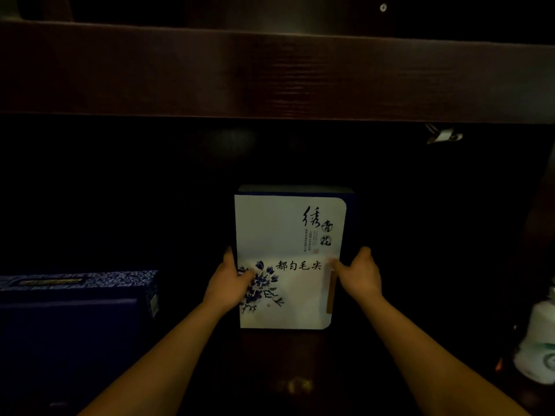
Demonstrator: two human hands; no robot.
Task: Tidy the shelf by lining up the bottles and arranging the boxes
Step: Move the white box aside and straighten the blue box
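You're on the box-arranging part of the job, w/ both hands on the white box (288, 259) in the middle of the dark shelf bay, under the wooden shelf board (270, 70).

Your left hand (231, 280) grasps the box's left edge: thumb lies across the front by the flower print, fingers wrap behind the side. Your right hand (359, 276) grasps the right edge the same way, thumb on the front near the brown strip, fingers round the side. So it's a two-hand pinch at roughly mid-height.

Box stands upright, front face toward you, bottom edge looks to be at shelf level. Can't tell if it's fully set down or just lifted, too dark under it.

Looks: white front, blue-purple flower spray lower left, black calligraphy upper right and a line of characters across the middle, dark blue spine/top showing along the top and right side. Rigid gift-type carton by the look, prob. light.

Next move, my guess: square it up and slide it into line w/ the blue patterned box (78, 295) lying well apart at left. Needs even push from both sides so it doesn't twist or tip back. Mind the pale bottle (540, 340) at far right edge; only partly in view.
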